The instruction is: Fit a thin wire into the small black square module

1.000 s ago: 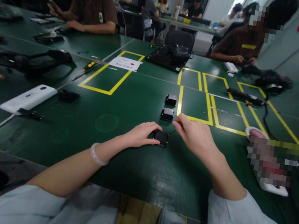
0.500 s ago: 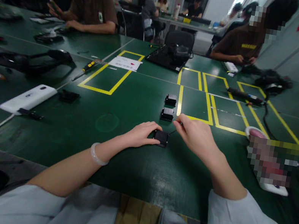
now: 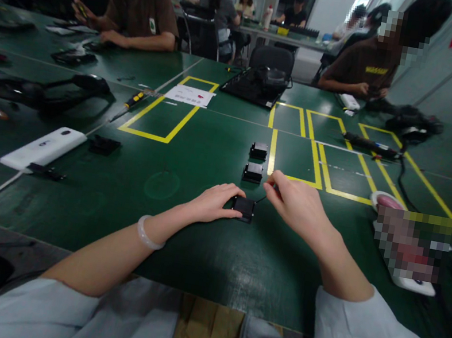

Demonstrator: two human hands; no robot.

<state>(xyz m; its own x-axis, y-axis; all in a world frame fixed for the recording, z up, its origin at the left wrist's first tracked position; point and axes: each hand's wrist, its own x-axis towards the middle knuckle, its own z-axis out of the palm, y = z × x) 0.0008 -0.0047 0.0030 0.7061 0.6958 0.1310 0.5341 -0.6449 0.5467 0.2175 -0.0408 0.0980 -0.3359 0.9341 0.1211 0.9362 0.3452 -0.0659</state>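
A small flat black block (image 3: 245, 208) lies on the green table in front of me. My left hand (image 3: 213, 203) grips its left side, fingers on the far edge and thumb on the near edge. To the right, my right hand (image 3: 296, 204) pinches a thin dark wire-like piece (image 3: 261, 201) whose other end meets the block's right upper corner. Whether it is a cable or a slim tool I cannot make out. Just beyond stand two similar black blocks, a nearer one (image 3: 253, 172) and a farther one (image 3: 259, 151).
Left lie a white power bank-like case (image 3: 43, 148), a black clip-like part (image 3: 103, 144) and a yellow-black screwdriver (image 3: 134, 99). Yellow tape (image 3: 294, 179) marks the table (image 3: 214, 138). A black panel (image 3: 251, 89) lies farther back. Right is a white-rimmed case (image 3: 411, 281). Several people sit beyond.
Almost nothing differs; my right hand has shifted very slightly to the right. My left hand and the black block stay in place.
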